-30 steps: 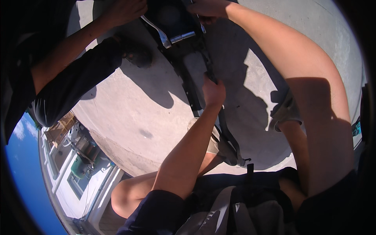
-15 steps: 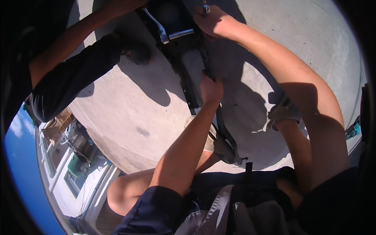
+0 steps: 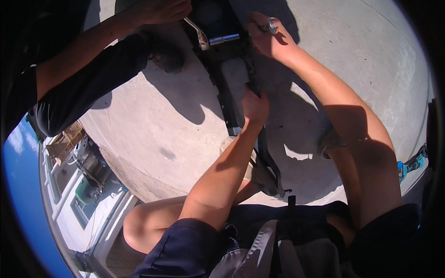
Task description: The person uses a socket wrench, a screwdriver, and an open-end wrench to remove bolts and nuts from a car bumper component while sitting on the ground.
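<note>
Head view | your left hand (image 3: 254, 105) fingers closed on the edge of the black frame part (image 3: 232, 88) lying on the concrete floor (image 3: 153, 134) | your right hand (image 3: 265, 37) fist closed around a silver tool (image 3: 271, 25) at the part's far end | another person's hand (image 3: 157, 10) near the metal lever (image 3: 198, 34)

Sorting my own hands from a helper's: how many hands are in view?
3. My left hand grips the black frame mid-picture; my right hand holds a metal tool at top; another person's hand is top left. Their other hand may be hidden.
</note>
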### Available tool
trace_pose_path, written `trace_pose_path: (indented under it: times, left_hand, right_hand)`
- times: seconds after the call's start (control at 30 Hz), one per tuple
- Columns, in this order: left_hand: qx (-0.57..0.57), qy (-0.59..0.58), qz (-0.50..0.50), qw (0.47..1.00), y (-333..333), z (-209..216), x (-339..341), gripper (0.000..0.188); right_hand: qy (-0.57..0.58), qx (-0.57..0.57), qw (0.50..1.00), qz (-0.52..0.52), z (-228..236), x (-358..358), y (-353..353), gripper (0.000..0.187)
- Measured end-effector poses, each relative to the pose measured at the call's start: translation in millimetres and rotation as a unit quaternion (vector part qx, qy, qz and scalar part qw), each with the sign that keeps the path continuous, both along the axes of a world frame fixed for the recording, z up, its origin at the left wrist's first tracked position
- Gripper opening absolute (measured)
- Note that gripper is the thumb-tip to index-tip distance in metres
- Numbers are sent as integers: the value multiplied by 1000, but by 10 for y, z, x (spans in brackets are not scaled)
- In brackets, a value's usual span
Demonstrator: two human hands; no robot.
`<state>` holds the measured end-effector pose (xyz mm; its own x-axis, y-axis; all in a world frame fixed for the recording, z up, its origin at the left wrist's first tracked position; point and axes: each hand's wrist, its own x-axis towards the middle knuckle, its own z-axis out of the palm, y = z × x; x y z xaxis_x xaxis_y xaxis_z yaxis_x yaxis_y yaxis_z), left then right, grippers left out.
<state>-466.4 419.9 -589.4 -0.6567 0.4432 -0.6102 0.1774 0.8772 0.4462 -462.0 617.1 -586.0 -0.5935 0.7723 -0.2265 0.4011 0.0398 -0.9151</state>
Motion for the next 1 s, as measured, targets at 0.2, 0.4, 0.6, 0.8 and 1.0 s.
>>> trace_pose_path:
  times: [0.2,0.4,0.6,0.8,1.0]
  left_hand:
    - [30,-14,11,999,-45,-41,-16,44]
    - [17,6,23,1000,-21,-51,47,38]
    - [5,6,-2,1000,-27,-45,12,43]
    - [4,26,-9,1000,-136,-35,-52,44]
    - [-21,-20,-5,1000,-34,3,-14,42]
  right_hand:
    - [65,70,995,7,-29,76,-118,12]
    - [121,77,989,37,-89,144,-80,9]
    - [107,39,993,15,-18,110,-72,11]
    - [77,-17,997,-9,-54,28,-183,14]
    - [49,-20,998,-25,-170,90,-177,21]
